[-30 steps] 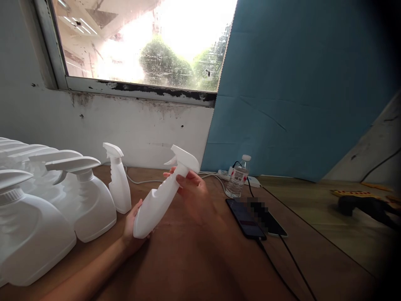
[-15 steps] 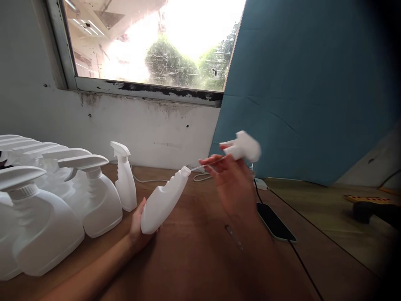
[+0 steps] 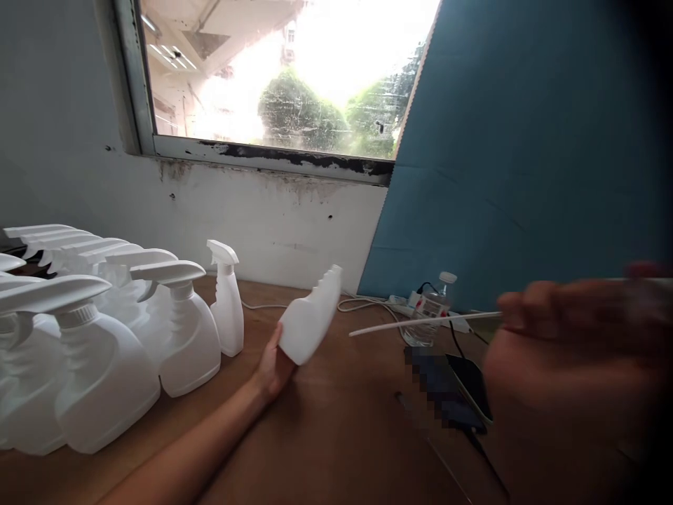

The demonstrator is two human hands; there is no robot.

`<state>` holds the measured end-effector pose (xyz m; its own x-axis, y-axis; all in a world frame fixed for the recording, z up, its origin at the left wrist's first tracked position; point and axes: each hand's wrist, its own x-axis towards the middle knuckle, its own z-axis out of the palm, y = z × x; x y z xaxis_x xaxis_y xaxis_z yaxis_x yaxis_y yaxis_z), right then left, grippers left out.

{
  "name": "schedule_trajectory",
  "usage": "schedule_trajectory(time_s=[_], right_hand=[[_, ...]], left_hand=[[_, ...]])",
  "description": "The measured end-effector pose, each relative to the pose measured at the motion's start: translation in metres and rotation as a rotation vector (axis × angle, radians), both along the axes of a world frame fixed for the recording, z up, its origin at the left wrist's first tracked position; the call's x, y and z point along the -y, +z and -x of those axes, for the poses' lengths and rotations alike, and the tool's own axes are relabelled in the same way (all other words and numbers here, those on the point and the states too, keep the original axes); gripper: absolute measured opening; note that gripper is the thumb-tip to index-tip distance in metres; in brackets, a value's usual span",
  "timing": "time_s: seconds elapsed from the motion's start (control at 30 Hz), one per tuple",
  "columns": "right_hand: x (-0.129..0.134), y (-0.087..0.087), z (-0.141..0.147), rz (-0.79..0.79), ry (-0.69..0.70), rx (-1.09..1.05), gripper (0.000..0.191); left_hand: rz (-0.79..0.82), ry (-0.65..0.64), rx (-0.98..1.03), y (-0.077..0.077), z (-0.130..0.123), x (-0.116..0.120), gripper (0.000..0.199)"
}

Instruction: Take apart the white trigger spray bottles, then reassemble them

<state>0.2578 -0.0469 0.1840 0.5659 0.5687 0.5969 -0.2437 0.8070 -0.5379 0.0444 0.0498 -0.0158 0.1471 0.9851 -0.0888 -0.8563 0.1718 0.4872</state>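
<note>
- Head view: your left hand (image 3: pixel 274 372) clasps a white bottle (image 3: pixel 311 322), tilted over the brown table (image 3: pixel 320 442).
- Your blurred right hand (image 3: pixel 557 344), well apart from it, curls around a thin white tube (image 3: pixel 399 325).
- White spray bottles (image 3: pixel 113 386) stand grouped at left.

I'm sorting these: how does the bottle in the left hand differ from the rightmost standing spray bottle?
The standing bottle has a spray head fitted; the held bottle has none. The held bottle tilts in the left hand; the standing bottle is upright on the table. Both are white.
</note>
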Motion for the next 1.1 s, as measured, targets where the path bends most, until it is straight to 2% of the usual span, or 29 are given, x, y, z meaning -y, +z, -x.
schedule_trajectory(time_s=[0.03,0.07,0.13,0.2,0.23,0.33,0.43,0.53,0.63,0.73,0.9,1.0,1.1], right_hand=[[-0.005,-0.007,0.008,-0.023,0.048,0.012,0.013],[-0.011,-0.016,0.017,0.028,0.158,0.013,0.013],[-0.023,-0.044,0.033,0.282,0.447,0.042,0.018],[-0.035,-0.081,0.042,0.542,0.697,0.045,0.022],[-0.040,-0.102,0.044,0.633,0.777,0.044,0.027],[-0.049,-0.160,0.043,0.787,0.835,0.038,0.035],[-0.055,-0.196,0.041,0.813,0.854,0.053,0.038],[-0.059,-0.206,0.042,0.814,0.886,0.037,0.039],[-0.060,-0.205,0.043,0.813,0.899,0.033,0.036],[-0.061,-0.204,0.043,0.817,0.904,0.024,0.035],[-0.063,-0.207,0.048,0.818,0.907,-0.002,0.037],[-0.064,-0.207,0.051,0.831,0.918,0.012,0.040],[-0.065,-0.206,0.053,0.850,0.949,0.049,0.045]], left_hand=[[-0.035,0.019,-0.026,-0.003,-0.006,-0.012,0.036],[-0.057,0.054,-0.062,-0.006,-0.011,-0.024,0.035],[-0.079,0.122,-0.088,-0.011,-0.021,-0.050,0.035],[-0.095,0.194,-0.080,-0.014,-0.029,-0.076,0.035],[-0.104,0.224,-0.073,-0.015,-0.031,-0.089,0.034],[-0.119,0.253,-0.069,-0.014,-0.034,-0.123,0.030],[-0.108,0.171,-0.113,-0.013,-0.031,-0.142,0.023],[-0.139,0.082,-0.182,-0.014,-0.028,-0.144,0.021],[-0.209,0.082,-0.262,-0.014,-0.027,-0.141,0.028],[-0.248,0.202,-0.364,-0.015,-0.027,-0.147,0.034],[-0.232,0.479,-0.602,-0.021,-0.024,-0.175,0.046],[-0.250,0.539,-0.753,-0.025,-0.029,-0.189,0.040],[-0.307,0.552,-0.896,-0.028,-0.038,-0.200,0.042]])
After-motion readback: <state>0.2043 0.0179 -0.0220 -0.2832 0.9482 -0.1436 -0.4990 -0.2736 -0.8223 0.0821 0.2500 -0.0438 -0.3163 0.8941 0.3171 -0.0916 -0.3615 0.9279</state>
